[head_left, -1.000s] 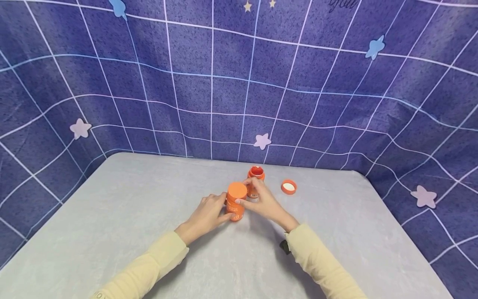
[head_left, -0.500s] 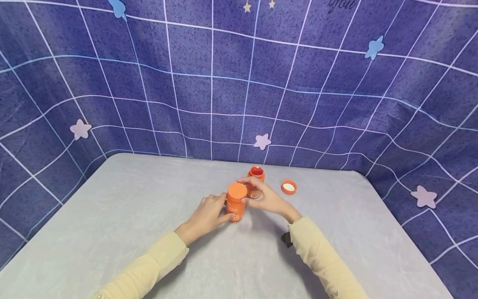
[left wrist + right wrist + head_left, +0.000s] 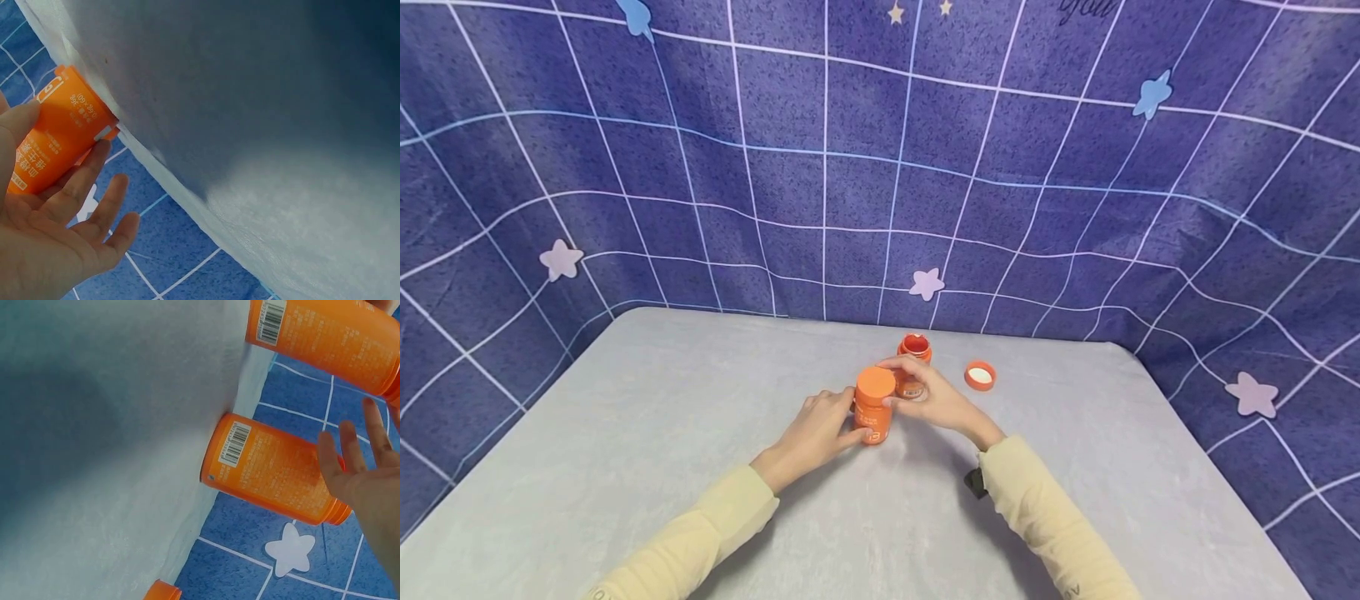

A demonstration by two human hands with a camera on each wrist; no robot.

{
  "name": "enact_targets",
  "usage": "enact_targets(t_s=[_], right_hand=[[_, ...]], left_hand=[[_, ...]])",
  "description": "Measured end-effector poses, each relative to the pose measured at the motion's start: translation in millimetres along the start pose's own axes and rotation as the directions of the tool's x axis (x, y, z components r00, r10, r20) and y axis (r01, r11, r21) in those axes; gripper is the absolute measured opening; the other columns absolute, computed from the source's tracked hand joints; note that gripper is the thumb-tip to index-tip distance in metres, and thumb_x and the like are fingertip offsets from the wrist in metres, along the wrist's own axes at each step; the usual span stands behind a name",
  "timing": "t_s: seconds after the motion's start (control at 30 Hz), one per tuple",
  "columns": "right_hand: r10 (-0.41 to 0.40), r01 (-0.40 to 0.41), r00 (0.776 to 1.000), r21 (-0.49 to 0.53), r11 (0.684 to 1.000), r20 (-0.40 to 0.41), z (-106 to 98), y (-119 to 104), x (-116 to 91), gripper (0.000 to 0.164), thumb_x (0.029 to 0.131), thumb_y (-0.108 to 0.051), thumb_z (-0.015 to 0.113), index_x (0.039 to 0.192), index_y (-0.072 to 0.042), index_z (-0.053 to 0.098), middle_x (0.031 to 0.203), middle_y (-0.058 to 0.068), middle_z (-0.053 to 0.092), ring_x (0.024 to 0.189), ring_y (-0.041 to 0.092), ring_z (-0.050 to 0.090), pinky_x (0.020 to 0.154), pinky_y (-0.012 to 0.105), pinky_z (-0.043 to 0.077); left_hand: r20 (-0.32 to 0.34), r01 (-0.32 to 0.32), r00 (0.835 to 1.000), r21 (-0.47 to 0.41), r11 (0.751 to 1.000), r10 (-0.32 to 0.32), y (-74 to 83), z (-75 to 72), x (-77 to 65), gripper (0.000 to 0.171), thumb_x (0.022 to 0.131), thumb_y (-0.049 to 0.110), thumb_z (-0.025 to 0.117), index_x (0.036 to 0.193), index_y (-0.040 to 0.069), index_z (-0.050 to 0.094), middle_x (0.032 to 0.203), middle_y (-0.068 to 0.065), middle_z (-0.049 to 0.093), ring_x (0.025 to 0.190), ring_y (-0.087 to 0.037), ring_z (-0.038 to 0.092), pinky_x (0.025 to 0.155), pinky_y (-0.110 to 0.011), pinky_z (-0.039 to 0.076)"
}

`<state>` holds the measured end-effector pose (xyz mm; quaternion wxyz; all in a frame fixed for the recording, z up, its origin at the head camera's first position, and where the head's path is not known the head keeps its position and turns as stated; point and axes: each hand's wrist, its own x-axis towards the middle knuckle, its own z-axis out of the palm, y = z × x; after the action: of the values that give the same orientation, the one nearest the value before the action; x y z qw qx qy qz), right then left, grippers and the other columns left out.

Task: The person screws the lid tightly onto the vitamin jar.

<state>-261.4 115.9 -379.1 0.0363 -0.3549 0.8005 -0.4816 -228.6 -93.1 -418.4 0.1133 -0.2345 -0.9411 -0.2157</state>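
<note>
Head view, capped jar: the jar (image 3: 871,423) stands upright on the tabletop (image 3: 700,375), gripped by the left hand (image 3: 820,427).
Head view, cap: the right hand (image 3: 931,402) pinches the cap (image 3: 876,383); its thumb has shifted from the front to the side, probably a fresh hold for turning.
Head view, beyond: an open jar (image 3: 915,353), and a loose lid (image 3: 980,377) showing its white inside.
Left wrist, label: printed text and two free fingers (image 3: 119,215); cap unseen.
Right wrist, barcodes: one on each jar, hidden from the head.

Left fingers (image 3: 853,437) hold an orange jar (image 3: 872,422); right fingers (image 3: 906,364) grip its lid (image 3: 876,383).
</note>
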Motion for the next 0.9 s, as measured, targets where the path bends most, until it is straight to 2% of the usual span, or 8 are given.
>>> enact_targets(t_s=[0.17,0.4,0.67,0.9], right_hand=[[0.004,-0.006,0.995,-0.018,1.0,-0.095,7.3,11.5,0.5,0.046,0.076,-0.014,0.074,0.117,-0.009,0.053,0.114,0.007,0.059,0.103,0.025,0.057,0.09,0.049,0.044],[-0.002,-0.005,0.986,-0.046,0.999,-0.164,14.0,11.3,-1.3,0.044,0.075,-0.018,0.075,0.111,-0.009,0.051,0.11,0.007,0.056,0.099,0.029,0.055,0.085,0.052,0.046],[-0.043,0.032,0.99,-0.087,0.996,-0.132,10.3,11.6,-0.8,0.048,0.076,-0.017,0.074,0.116,-0.007,0.049,0.114,0.011,0.054,0.102,0.03,0.054,0.084,0.052,0.046],[-0.039,0.038,0.999,-0.045,0.998,-0.016,2.2,13.5,1.3,0.053,0.078,-0.016,0.072,0.124,-0.008,0.047,0.117,0.01,0.055,0.105,0.03,0.052,0.088,0.053,0.044]], left_hand=[[-0.001,-0.001,1.0,-0.004,1.0,0.001,0.4,-0.3,-0.4,0.05,0.075,0.041,0.071,0.107,0.006,0.055,0.094,-0.004,0.068,0.088,-0.026,0.059,0.081,-0.046,0.042],[-0.005,0.0,1.0,-0.005,1.0,0.0,0.3,-0.1,-0.3,0.05,0.076,0.041,0.071,0.108,0.008,0.055,0.094,-0.003,0.067,0.089,-0.026,0.059,0.082,-0.046,0.042],[0.003,0.008,1.0,-0.002,1.0,-0.008,0.3,-0.3,-0.2,0.05,0.076,0.042,0.07,0.109,0.007,0.054,0.096,-0.003,0.067,0.09,-0.026,0.059,0.083,-0.046,0.042],[0.008,0.015,1.0,-0.014,1.0,-0.015,0.8,-0.7,-0.1,0.051,0.075,0.041,0.071,0.11,0.008,0.054,0.096,-0.002,0.067,0.091,-0.025,0.058,0.084,-0.045,0.041]])
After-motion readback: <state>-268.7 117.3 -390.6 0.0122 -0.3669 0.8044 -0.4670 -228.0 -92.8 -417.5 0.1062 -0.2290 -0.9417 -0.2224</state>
